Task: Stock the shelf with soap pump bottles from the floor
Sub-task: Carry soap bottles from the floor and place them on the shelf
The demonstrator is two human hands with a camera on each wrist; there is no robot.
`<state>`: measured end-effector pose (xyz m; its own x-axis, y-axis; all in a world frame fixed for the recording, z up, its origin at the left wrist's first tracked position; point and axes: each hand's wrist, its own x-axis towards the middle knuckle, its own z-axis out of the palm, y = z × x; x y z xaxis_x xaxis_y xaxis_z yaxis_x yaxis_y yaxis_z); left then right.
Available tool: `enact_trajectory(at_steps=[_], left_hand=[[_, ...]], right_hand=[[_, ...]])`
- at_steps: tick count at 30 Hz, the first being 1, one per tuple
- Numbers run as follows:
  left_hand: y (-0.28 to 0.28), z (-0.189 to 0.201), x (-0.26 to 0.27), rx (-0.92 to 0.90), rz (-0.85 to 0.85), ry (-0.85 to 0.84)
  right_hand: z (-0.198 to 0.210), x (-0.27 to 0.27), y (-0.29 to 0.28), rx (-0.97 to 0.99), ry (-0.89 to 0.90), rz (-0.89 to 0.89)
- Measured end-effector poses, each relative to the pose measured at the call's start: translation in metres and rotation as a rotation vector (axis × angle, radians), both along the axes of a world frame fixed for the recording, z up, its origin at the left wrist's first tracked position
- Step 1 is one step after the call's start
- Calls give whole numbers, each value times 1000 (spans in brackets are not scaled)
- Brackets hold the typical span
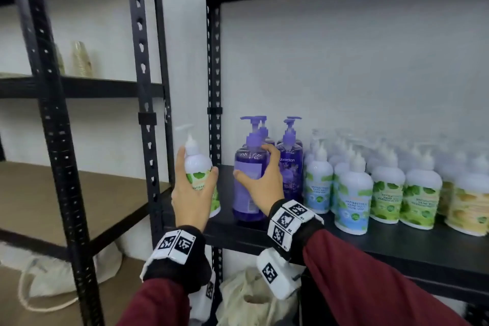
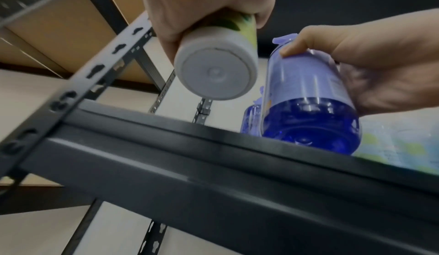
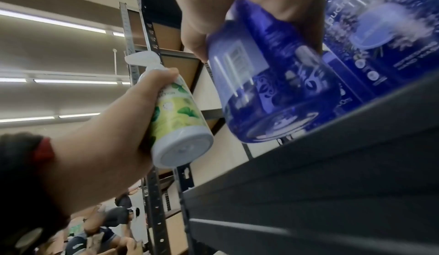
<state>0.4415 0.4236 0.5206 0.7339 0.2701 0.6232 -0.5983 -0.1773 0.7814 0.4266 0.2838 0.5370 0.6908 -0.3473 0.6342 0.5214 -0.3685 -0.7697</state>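
Left hand [image 1: 191,194]: grip wrapped round a white pump bottle [image 1: 199,167] with a green leaf label, held upright in the air just off the left end of the shelf [image 1: 397,249], beside the black upright post [image 1: 146,103]. Left wrist view shows its round grey-white base clear of the shelf's front edge.

Right hand [image 1: 262,182]: grip closed round a purple pump bottle [image 1: 248,172], thumb on the near side, fingers across the shoulder. The clear bottle holds purple liquid; its base is at the shelf's front left corner, tilted. Whether it touches the board, cannot tell.

Behind it, more purple bottles [image 1: 291,164], upright, count unclear. To their right, rows of white bottles [image 1: 354,193] with blue, green and yellow labels run toward the right end, cut off by the frame edge; back rows blurred.

Below the shelf, a pale cloth bag [image 1: 248,296], contents hidden.
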Motion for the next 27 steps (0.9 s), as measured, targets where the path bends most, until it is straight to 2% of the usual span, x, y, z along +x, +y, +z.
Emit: enact_trajectory(at_steps=[9, 13, 16, 18, 23, 27], left_hand=[[-22, -16, 47, 25, -62, 42], [-23, -23, 52, 36, -83, 29], [-22, -26, 55, 38, -115, 12], [-22, -28, 56, 49, -125, 4], [-20, -30, 58, 59, -135, -25], [-20, -30, 58, 43, -109, -28]], right_hand=[[-7, 28, -6, -58, 92, -60], [-5, 24, -14, -52, 175, 67], [7, 20, -25, 23, 275, 214], [10, 19, -29, 52, 310, 241], [10, 15, -28, -3, 297, 102], [17, 20, -14, -152, 237, -148]])
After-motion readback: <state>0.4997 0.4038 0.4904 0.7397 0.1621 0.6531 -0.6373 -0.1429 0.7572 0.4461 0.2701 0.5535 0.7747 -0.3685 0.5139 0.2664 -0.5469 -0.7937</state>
